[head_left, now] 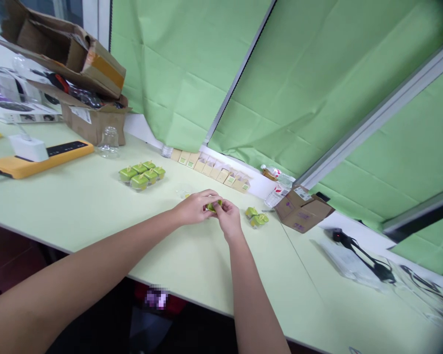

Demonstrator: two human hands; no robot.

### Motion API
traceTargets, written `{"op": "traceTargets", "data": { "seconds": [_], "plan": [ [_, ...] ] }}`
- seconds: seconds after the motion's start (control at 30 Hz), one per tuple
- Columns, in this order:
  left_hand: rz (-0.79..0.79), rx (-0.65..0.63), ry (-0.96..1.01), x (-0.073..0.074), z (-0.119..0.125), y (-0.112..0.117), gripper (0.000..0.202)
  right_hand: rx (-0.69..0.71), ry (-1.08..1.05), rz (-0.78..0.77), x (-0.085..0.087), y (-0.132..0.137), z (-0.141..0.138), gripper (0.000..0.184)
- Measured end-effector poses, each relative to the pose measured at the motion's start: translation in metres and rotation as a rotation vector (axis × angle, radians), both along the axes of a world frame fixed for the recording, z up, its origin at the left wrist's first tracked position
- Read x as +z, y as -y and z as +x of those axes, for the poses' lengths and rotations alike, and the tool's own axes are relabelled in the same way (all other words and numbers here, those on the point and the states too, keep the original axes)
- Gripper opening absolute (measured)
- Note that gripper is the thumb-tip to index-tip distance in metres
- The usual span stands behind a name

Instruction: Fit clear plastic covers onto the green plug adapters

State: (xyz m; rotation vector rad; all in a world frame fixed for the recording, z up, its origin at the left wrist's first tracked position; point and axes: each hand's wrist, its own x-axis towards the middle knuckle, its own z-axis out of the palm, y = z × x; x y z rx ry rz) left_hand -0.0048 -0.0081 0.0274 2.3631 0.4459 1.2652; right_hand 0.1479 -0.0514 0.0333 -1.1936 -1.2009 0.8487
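Near the middle of the table, my left hand (195, 207) and my right hand (229, 219) meet with fingers closed around a small green cap-like piece (214, 205). My fingers cover most of it. Just behind my left hand, a clear plastic piece (184, 191) with a bit of yellow lies partly hidden. A group of small clear containers with green lids (142, 175) stands to the left, each lid carrying a thin yellowish strip. To the right of my right hand, a smaller group of the same green-lidded containers (257, 218) sits on the tabletop.
Small tan boxes (216, 169) line the wall at the back. Plastic bottles (278, 189) and a cardboard box (303, 210) stand back right, with black cables (369, 260) beyond. An orange power strip (40, 160), a clear cup (110, 142) and opened cartons (96, 120) occupy the left.
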Motion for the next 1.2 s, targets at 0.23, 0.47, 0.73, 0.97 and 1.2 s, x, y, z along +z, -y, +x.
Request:
{"op": "traceTargets", "data": {
  "seconds": [0.23, 0.47, 0.73, 0.97, 1.2],
  "plan": [
    [-0.025, 0.022, 0.033, -0.003, 0.001, -0.004, 0.042, 0.070, -0.095, -0.071, 0.004, 0.002, -0.003, 0.034],
    [0.046, 0.036, -0.019, -0.005, 0.000, 0.000, 0.049, 0.027, -0.084, -0.058, 0.000, 0.003, -0.002, 0.033],
    [-0.010, 0.063, -0.016, -0.009, 0.004, -0.001, 0.047, 0.053, -0.070, -0.066, 0.002, 0.003, -0.001, 0.035],
    [-0.041, 0.067, -0.019, -0.011, 0.005, -0.001, 0.044, 0.010, -0.039, -0.087, 0.003, 0.002, -0.004, 0.036],
    [0.003, 0.179, -0.012, -0.006, 0.004, -0.001, 0.045, 0.032, 0.058, -0.115, 0.001, 0.002, -0.006, 0.033]
  ]
}}
